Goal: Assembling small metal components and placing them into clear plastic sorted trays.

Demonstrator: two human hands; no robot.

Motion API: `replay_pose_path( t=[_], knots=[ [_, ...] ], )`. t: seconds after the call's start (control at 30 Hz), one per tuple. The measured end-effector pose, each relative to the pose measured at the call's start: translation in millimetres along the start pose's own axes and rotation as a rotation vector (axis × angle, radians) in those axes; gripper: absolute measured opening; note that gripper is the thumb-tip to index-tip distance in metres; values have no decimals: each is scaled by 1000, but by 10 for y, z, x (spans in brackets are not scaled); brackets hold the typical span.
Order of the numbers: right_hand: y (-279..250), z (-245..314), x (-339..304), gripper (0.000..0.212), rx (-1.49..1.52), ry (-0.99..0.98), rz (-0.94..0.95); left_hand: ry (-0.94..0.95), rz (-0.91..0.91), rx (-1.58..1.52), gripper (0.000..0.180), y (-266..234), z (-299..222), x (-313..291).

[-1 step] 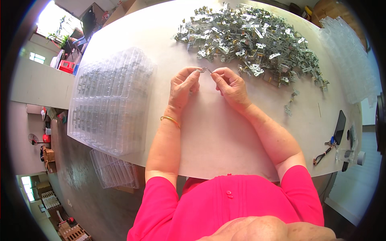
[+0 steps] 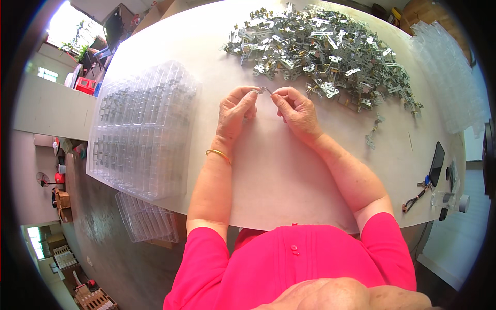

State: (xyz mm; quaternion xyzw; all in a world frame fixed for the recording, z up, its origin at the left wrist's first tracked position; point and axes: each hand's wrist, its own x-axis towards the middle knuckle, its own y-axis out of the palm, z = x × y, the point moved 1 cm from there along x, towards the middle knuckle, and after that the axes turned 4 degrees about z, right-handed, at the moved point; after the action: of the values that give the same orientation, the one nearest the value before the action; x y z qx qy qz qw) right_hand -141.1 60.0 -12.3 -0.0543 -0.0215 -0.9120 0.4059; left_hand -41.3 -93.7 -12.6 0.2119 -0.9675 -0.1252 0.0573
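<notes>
Left hand [image 2: 238,109] and right hand [image 2: 298,114] meet over the table [image 2: 289,181], a small metal part [image 2: 260,90] between their fingertips.
Nothing has visibly shifted between the two pictures, so the handling seems to stand at the same point: the left hand pinches the silvery part, while the right pinches a thin dark piece [image 2: 269,92] against or just beside it; whether the two are joined, I cannot tell. The part looks shiny, its outline mostly hidden by fingers. Beyond the hands spreads a heap of silvery and brassy metal pieces [image 2: 320,46]; to the left stand clear plastic trays [image 2: 160,173] bearing rows of metal pieces.
</notes>
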Motion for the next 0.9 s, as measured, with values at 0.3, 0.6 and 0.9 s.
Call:
replay_pose_path(
  t=[0.3, 0.6, 0.9],
  knots=[
    [7, -35, 4, 12, -90, -34, -18, 9, -13, 152, 14, 31, -22, -15],
    [-41, -12, 34, 18, 224, 146, 126, 60, 39, 315, 14, 145, -31, -36],
    [-173, 23, 130, 17, 474, 257, 220, 35, 120, 317, 13, 132, -37, -56]
  ],
)
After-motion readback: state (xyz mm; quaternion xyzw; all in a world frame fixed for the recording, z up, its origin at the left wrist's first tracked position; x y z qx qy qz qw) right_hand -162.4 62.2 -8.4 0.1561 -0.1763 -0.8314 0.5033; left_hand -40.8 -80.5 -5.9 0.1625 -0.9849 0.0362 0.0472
